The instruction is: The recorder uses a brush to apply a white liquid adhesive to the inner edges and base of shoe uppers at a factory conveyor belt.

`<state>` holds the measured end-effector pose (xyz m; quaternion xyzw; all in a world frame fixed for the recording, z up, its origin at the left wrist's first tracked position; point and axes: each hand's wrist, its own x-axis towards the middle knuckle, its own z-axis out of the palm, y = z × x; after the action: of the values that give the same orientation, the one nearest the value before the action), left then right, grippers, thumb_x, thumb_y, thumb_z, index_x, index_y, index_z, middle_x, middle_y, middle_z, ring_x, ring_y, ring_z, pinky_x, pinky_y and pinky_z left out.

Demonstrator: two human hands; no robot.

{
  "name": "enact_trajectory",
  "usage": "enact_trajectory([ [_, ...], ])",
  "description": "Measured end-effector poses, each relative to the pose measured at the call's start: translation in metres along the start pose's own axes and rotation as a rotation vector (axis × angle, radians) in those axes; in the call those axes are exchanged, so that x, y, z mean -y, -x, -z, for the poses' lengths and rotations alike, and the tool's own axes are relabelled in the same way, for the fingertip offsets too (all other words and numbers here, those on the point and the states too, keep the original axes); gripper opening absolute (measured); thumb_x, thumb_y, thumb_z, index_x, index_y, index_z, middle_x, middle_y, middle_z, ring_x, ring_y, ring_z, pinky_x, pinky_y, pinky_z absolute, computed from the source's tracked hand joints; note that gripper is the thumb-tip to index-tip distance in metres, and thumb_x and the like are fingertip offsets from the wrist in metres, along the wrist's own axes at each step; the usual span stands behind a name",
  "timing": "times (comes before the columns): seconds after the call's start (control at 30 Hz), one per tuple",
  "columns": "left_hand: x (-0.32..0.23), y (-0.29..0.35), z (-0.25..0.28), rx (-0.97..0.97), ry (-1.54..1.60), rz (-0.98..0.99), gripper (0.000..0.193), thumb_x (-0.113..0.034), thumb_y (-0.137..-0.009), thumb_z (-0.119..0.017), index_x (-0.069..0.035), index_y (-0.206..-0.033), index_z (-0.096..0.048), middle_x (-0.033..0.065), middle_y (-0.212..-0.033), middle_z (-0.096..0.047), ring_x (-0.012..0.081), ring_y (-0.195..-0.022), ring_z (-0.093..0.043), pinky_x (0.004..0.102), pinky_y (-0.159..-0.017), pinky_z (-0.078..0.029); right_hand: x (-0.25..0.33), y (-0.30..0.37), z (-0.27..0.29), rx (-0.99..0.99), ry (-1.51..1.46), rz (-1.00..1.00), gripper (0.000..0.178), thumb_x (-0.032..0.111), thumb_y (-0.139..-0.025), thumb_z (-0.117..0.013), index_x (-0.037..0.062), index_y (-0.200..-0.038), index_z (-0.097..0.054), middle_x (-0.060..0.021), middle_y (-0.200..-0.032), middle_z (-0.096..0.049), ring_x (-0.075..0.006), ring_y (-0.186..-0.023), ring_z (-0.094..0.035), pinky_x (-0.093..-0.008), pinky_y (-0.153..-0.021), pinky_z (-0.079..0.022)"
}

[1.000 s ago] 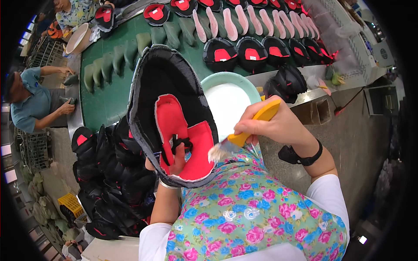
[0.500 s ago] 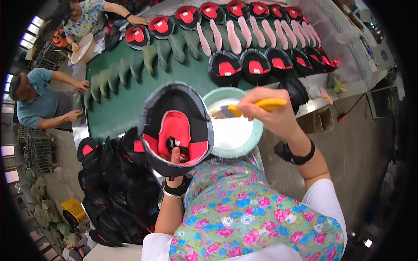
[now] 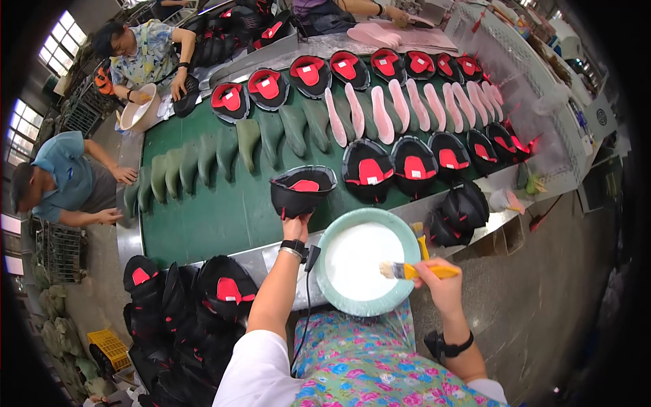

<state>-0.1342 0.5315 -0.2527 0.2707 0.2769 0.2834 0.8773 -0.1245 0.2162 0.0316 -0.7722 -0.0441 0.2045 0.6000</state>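
Note:
My left hand (image 3: 296, 228) reaches out over the front edge of the green work surface (image 3: 224, 230) and grips a black shoe upper (image 3: 298, 200) with red lining from below, its opening turned up. In my right hand (image 3: 444, 288) is a paintbrush (image 3: 409, 271) with a yellow handle. Its pale bristles hang over the right part of a light-green bowl (image 3: 325, 285) full of white liquid (image 3: 356, 261). A second brush (image 3: 420, 237) lies against the bowl's right side. Part of my left fingers is hidden behind the upper.
Black uppers (image 3: 368, 169), pink insoles (image 3: 383, 115) and green lasts (image 3: 248, 144) stand in rows across the surface. More uppers are heaped at the near left (image 3: 183, 325) and right of the bowl (image 3: 461, 210). Co-workers (image 3: 68, 176) work along the left and far sides.
The upper has moved from close in front of me out over the green surface, with my left arm extended. My right hand has lowered the brush to the bowl's right part. The view has shifted.

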Motion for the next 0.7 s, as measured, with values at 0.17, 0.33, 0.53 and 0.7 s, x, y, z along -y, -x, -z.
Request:
enact_trajectory([
  [0.17, 0.038, -0.063, 0.005, -0.090, 0.046, 0.097, 0.025, -0.007, -0.097, -0.043, -0.004, -0.120, -0.052, 0.0117, -0.116, -0.060, 0.0243, -0.101, -0.062, 0.0381, -0.086, -0.055, -0.023, -0.004, 0.000, -0.074, 0.026, -0.072, 0.009, 0.005, -0.085, -0.066, -0.0036, -0.087, -0.066, -0.0085, -0.070, -0.065, -0.0120, -0.059, -0.061, -0.0231, -0.056, -0.049],
  [0.33, 0.022, -0.053, 0.038, 0.238, -0.220, 0.522, 0.034, -0.009, -0.096, -0.047, 0.000, -0.129, -0.044, 0.0164, -0.124, -0.056, 0.0274, -0.104, -0.061, 0.0365, -0.091, -0.052, -0.034, -0.004, -0.019, -0.052, 0.036, -0.124, 0.009, 0.005, -0.085, -0.065, -0.0036, -0.086, -0.066, -0.0105, -0.070, -0.065, -0.0130, -0.057, -0.061, -0.0232, -0.055, -0.049],
  [0.53, -0.053, 0.045, 0.088, 0.255, -0.950, 0.565, 0.043, -0.019, -0.093, -0.054, 0.002, -0.130, -0.047, 0.0170, -0.114, -0.062, 0.0257, -0.099, -0.064, 0.0340, -0.083, -0.053, -0.019, -0.009, -0.052, 0.070, -0.016, -0.099, 0.008, 0.003, -0.085, -0.066, -0.0048, -0.085, -0.066, -0.0095, -0.070, -0.065, -0.0133, -0.057, -0.062, -0.0229, -0.056, -0.048],
  [0.7, -0.184, 0.163, 0.140, 0.021, -1.733, -0.256, 0.036, -0.015, -0.076, -0.068, -0.002, -0.109, -0.061, 0.0176, -0.101, -0.064, 0.0375, -0.098, -0.056, 0.0427, -0.090, -0.045, -0.014, -0.012, -0.100, 0.258, 0.101, 0.262, 0.015, 0.005, -0.090, -0.056, -0.0037, -0.081, -0.065, -0.0089, -0.079, -0.064, -0.0113, -0.071, -0.060, -0.0232, -0.065, -0.046],
])
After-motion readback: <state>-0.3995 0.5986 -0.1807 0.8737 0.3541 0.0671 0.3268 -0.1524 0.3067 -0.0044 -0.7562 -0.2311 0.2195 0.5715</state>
